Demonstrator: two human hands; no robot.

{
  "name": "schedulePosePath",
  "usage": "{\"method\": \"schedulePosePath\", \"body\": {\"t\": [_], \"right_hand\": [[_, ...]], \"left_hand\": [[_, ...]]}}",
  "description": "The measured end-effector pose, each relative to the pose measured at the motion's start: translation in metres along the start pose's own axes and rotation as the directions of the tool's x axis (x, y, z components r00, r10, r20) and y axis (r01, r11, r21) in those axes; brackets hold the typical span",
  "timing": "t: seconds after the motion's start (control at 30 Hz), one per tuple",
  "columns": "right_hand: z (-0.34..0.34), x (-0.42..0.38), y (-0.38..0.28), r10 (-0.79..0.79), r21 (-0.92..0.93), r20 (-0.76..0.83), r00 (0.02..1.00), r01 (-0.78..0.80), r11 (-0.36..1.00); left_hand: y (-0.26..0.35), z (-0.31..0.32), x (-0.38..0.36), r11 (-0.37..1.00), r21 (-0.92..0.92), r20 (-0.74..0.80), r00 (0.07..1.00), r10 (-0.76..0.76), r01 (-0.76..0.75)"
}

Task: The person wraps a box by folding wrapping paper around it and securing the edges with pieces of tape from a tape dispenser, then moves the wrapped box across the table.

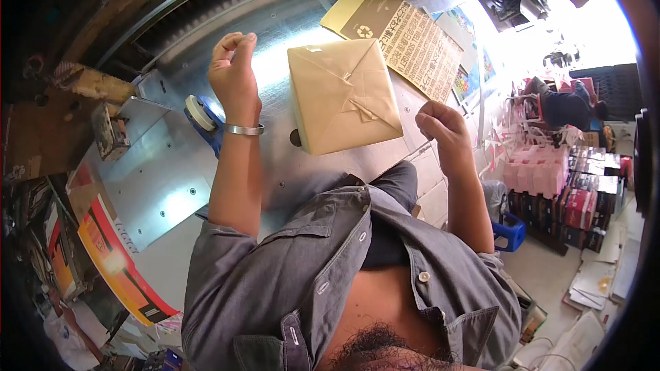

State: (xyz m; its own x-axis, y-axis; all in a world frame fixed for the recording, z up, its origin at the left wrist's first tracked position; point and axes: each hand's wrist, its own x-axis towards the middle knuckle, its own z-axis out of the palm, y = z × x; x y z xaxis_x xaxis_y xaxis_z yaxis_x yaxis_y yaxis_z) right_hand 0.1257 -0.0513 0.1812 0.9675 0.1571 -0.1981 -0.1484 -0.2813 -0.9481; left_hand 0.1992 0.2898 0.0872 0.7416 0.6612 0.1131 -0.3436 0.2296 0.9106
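Note:
A parcel wrapped in brown paper (344, 96) lies flat on a shiny metal table (165, 185), folded seams facing up. My left hand (234, 72) hovers just left of the parcel with its fingers curled in and nothing visible in them; a metal bangle sits on that wrist. My right hand (440, 127) is closed in a loose fist next to the parcel's right corner, apart from the paper. Neither hand touches the parcel.
A tan sheet with a recycling mark and printed text (395, 27) lies beyond the parcel. A blue-and-white roller (201, 115) sits by my left wrist. Stacked pink and red boxes (570, 185), a blue stool (510, 231) and another person (564, 106) are to the right.

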Motion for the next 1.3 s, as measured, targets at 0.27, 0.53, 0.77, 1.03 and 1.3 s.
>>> {"method": "schedulePosePath", "body": {"t": [0.27,0.53,0.77,1.03,1.3], "right_hand": [[-0.012,-0.012,-0.022,-0.071,0.099,0.010,0.997,0.069,0.993],[-0.009,-0.028,-0.078,-0.227,0.125,0.065,0.972,0.218,0.968],[-0.033,-0.059,-0.091,-0.436,0.149,-0.045,0.899,0.438,0.887],[0.022,-0.056,-0.018,-0.129,0.170,0.258,0.957,0.087,0.982],[0.074,-0.065,0.008,-0.063,0.149,0.309,0.949,0.017,0.989]], "left_hand": [[0.035,0.016,-0.021,0.891,0.303,0.511,0.847,0.148,-0.339],[0.098,0.084,-0.071,0.659,-0.024,0.967,0.149,0.206,-0.752],[0.107,0.055,-0.079,0.894,-0.018,0.931,0.319,0.180,-0.449],[0.106,0.017,-0.141,0.926,-0.301,0.599,0.710,0.370,-0.229],[0.107,-0.020,-0.180,0.920,-0.303,0.657,0.754,0.014,0.247]]}}
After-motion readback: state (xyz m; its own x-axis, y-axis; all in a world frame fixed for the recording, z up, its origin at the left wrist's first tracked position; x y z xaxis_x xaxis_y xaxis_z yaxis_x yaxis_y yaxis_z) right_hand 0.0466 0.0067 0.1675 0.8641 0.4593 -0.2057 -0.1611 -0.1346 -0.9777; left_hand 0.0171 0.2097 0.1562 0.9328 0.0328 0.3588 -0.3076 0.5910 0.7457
